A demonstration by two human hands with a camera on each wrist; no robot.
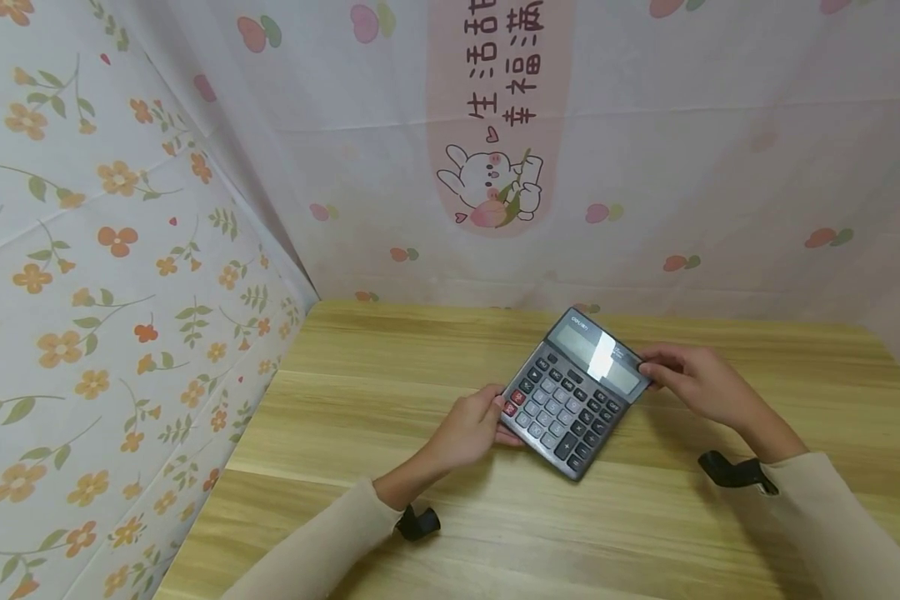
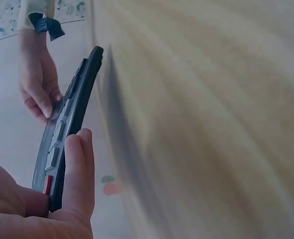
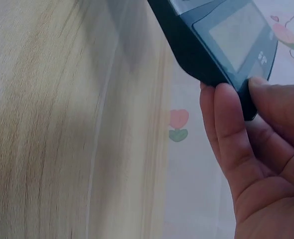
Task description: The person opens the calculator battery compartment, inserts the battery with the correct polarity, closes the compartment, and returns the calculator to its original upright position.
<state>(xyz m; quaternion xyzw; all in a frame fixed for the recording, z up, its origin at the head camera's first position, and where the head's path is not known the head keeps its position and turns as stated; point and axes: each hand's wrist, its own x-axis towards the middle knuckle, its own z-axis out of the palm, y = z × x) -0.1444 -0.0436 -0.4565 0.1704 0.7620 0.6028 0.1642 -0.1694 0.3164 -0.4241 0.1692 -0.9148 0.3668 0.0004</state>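
Note:
A dark grey calculator (image 1: pixel 570 396) is held tilted above the wooden table, its keys and display facing up toward the head camera. My left hand (image 1: pixel 468 425) grips its left edge beside the two red keys, thumb on top and fingers beneath. At the upper right corner, next to the display, my right hand (image 1: pixel 690 379) pinches the calculator between thumb and fingers. The left wrist view shows the calculator (image 2: pixel 72 119) edge-on, raised off the tabletop. In the right wrist view, the thumb of my right hand (image 3: pixel 266 144) lies near the display, with fingers under the body.
The wood-grain table (image 1: pixel 375 358) spreads below both hands. Behind it hangs a pale curtain (image 1: pixel 345 192) with a rabbit print and lettering, and a flowered cloth (image 1: pixel 120 292) covers the left side. Black wrist straps (image 1: pixel 731 471) show at both sleeves.

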